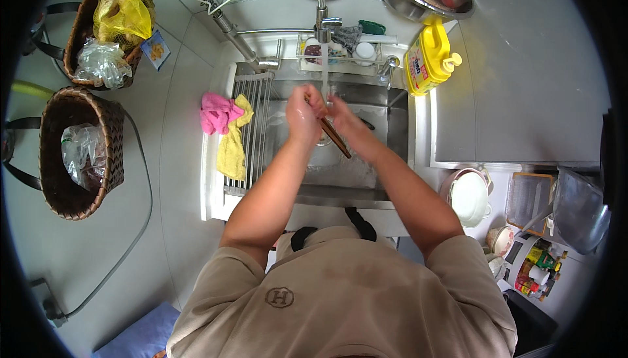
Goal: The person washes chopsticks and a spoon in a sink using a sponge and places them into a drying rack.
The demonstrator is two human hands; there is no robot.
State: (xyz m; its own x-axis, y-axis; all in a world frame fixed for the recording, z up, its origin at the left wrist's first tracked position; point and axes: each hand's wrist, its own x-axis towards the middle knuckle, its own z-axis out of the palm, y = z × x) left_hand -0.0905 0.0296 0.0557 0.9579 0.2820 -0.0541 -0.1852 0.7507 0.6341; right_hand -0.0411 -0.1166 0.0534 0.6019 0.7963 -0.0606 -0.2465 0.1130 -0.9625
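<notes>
My left hand (305, 112) is closed around brown chopsticks (336, 138), which slant down to the right over the stainless steel sink (343, 181). Close beside it on the right, my right hand (346, 121) is blurred, its fingers near the chopsticks; whether it touches them I cannot tell. Water runs from the faucet (322, 24) just above both hands. A small dark object (366, 123) lies in the sink behind my right hand, too hidden to name. How many chopsticks there are is unclear.
A roll-up drying rack (255, 127) spans the sink's left side, with pink (218, 112) and yellow cloths (231, 154) on it. A yellow detergent bottle (427, 61) stands at the right. Behind are metal bowls (417, 12); woven baskets (117, 147) stand left, dishes (468, 198) right.
</notes>
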